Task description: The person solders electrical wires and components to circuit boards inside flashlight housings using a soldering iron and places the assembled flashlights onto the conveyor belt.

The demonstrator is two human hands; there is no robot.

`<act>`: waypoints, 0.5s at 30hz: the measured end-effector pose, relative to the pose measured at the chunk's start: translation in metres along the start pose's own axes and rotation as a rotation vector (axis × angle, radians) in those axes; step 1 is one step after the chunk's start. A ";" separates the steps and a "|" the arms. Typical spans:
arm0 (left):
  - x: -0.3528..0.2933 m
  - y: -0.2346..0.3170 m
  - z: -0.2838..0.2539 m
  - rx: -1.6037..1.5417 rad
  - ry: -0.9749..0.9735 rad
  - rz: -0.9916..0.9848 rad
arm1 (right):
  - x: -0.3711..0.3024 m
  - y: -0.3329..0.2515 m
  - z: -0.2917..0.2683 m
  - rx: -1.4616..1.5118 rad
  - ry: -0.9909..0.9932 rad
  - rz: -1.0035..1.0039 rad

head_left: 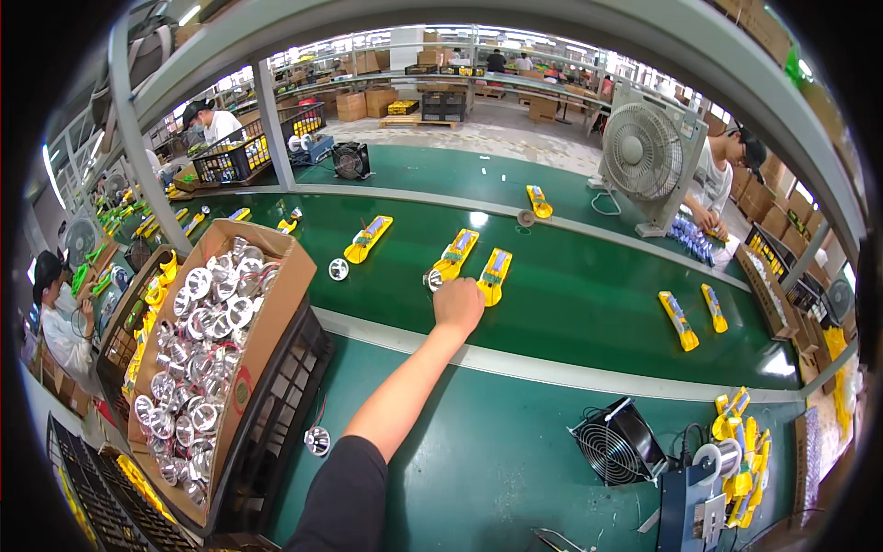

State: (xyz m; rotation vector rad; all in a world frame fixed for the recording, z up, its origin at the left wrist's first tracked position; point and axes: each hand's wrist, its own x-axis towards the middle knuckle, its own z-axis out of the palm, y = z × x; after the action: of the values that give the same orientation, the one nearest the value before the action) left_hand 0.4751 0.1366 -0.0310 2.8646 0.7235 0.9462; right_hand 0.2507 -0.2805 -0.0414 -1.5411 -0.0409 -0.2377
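My left hand [458, 305] reaches out over the green conveyor belt, its fingers curled and mostly hidden beneath it. A shiny silver lamp reflector [433, 280] shows at the left edge of these closed fingers, against the lower end of a yellow flashlight housing [456, 252]. Just right of the hand lies a second yellow housing [497, 273] with a pale violet part in it. Another reflector [338, 269] rests on the belt beside a further yellow housing [369, 239] to the left. My right hand is outside the picture.
A cardboard box [292, 267] full of wired reflectors stands on a black crate at left. One loose reflector [317, 441] lies near my sleeve. At right are a small black fan [614, 442], a blue device [685, 501] and piled yellow housings [750, 460]. Co-workers sit around the belt.
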 end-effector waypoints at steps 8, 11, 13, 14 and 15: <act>-0.166 0.026 -0.136 -0.303 0.056 -0.046 | -0.009 -0.003 -0.017 -0.117 0.054 -0.105; -0.258 0.022 -0.188 -0.303 0.001 -0.050 | -0.009 0.003 -0.024 -0.325 0.127 -0.491; -0.309 0.022 -0.217 -0.287 -0.084 -0.095 | -0.013 0.003 -0.020 -0.465 0.211 -0.853; -0.328 0.022 -0.236 -0.262 -0.141 -0.127 | -0.020 -0.004 -0.019 -0.075 0.202 -0.487; -0.337 0.021 -0.252 -0.259 -0.129 -0.137 | -0.026 -0.011 -0.015 -0.067 0.190 -0.494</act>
State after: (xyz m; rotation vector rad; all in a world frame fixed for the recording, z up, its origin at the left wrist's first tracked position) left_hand 0.1025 -0.0579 -0.0090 2.5869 0.7163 0.7661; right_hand 0.2216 -0.2925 -0.0352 -1.5503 -0.2678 -0.7824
